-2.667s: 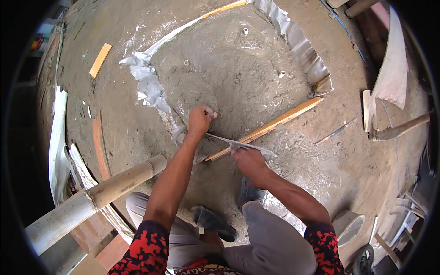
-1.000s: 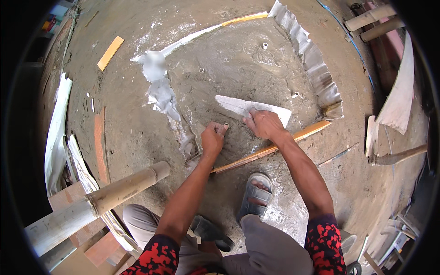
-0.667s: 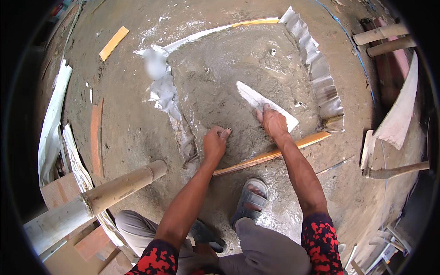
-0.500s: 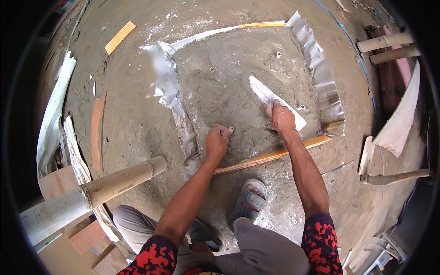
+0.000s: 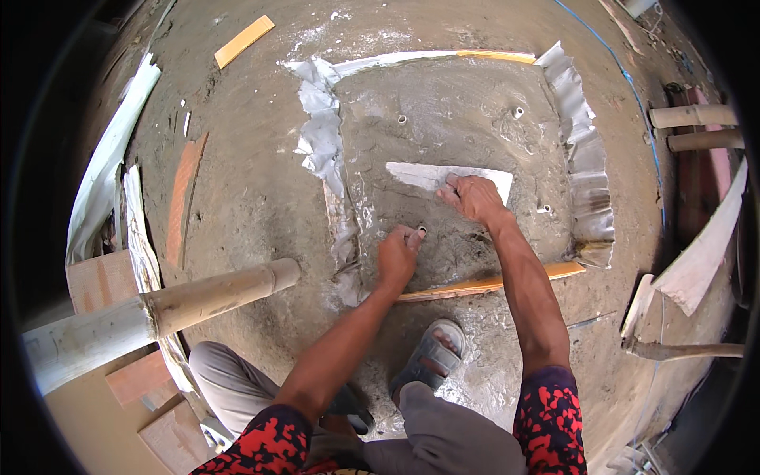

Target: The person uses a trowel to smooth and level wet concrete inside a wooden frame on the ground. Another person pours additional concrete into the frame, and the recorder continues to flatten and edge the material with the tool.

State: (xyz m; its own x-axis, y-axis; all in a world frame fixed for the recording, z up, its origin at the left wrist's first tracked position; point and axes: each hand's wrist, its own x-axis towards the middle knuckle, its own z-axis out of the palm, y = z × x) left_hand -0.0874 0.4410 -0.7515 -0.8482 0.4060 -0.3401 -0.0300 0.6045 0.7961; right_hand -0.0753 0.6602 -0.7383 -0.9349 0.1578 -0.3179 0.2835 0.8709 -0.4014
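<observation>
A framed slab of wet grey mortar (image 5: 459, 127) spreads in front of me. Several short white pipe stubs stand out of it, among them one at the far left (image 5: 402, 120), one at the far right (image 5: 518, 113) and one at the right (image 5: 544, 209). My left hand (image 5: 398, 257) is closed, its fingertips pinching another pipe stub (image 5: 423, 230) near the slab's front left. My right hand (image 5: 476, 199) grips the near edge of a flat white board (image 5: 412, 172) with one tapered end. The board lies on the mortar, its tapered end to the left.
Crumpled metal sheets border the slab at left (image 5: 321, 119) and right (image 5: 586, 150); a yellow wooden strip (image 5: 491, 283) runs along its front. A bamboo pole (image 5: 226, 294) juts in from the left. A sandalled foot (image 5: 435, 348) stands just before the front strip.
My right hand has swung the white board from a slant to nearly crosswise, its tapered end now pointing left. My left hand stays at the same pipe stub. The whole view has shifted slightly.
</observation>
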